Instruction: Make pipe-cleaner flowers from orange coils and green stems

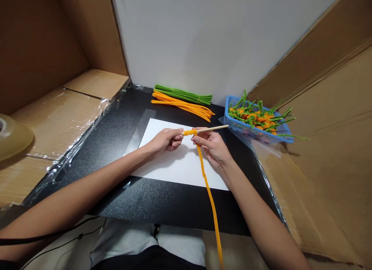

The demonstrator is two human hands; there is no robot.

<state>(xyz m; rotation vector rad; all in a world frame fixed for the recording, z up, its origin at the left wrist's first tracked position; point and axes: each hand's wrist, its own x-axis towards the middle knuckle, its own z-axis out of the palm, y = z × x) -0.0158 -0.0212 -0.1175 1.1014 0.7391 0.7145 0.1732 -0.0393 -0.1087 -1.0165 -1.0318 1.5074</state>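
My left hand [171, 139] is closed around one end of a thin wooden stick [215, 128], which points to the right. An orange pipe cleaner [207, 181] is coiled several turns round the stick, close to my left fingers. Its long loose tail hangs down past the table's front edge. My right hand [213, 146] pinches the pipe cleaner between thumb and fingers where it leaves the coil, with the stick passing over the fingers. Both hands are above a white sheet [180, 173].
Bundles of green pipe cleaners [183, 94] and orange pipe cleaners [183, 105] lie at the back of the black table [162, 200]. A blue basket [247, 131] at the right holds green and orange twisted pieces. A tape roll [17, 136] sits at far left. Cardboard walls flank both sides.
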